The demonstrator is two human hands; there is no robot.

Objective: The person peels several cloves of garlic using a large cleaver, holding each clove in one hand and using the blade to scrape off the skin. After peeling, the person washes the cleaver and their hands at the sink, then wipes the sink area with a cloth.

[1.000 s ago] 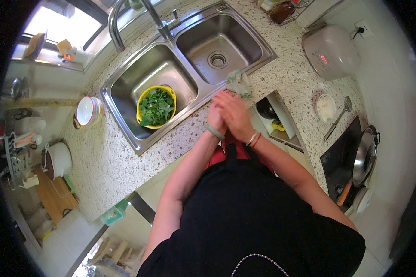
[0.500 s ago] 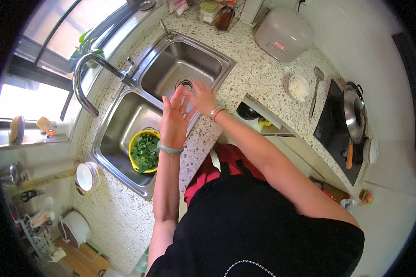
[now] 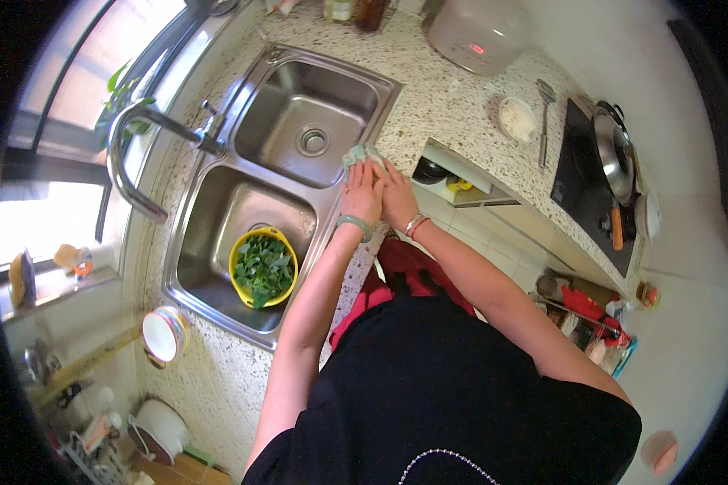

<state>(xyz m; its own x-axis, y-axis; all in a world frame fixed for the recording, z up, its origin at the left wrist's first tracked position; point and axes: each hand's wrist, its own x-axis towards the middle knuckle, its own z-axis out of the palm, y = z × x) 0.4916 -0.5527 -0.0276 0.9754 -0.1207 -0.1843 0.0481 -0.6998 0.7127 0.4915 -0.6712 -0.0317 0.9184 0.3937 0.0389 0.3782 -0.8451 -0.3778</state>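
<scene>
Side by side at the front edge of the counter, my left hand [image 3: 362, 199] and my right hand [image 3: 397, 196] touch each other. Their fingers stretch away from me over a pale green cloth [image 3: 354, 155], which shows beyond the fingertips beside the sink corner. Both hands look flat and open; the palms and the part of the cloth beneath are hidden. In the near left basin [image 3: 210, 218] of the steel sink stands a yellow basket [image 3: 298, 267] full of green leaves [image 3: 263, 269]. The far basin [image 3: 271, 105] holds only its drain [image 3: 313, 140].
A curved faucet [image 3: 125, 182] arches over the left side. Bowls [image 3: 163, 335] stand left of the sink. Along the right counter are a rice cooker [image 3: 477, 36], a bowl of white food [image 3: 518, 120], a spatula [image 3: 544, 121] and a pan [image 3: 612, 162]. An open drawer [image 3: 469, 178] juts near my right hand.
My hands have come down from above the sink onto the cloth at the counter edge. The raised, spread fingers now lie flat. The view has shifted slightly.
</scene>
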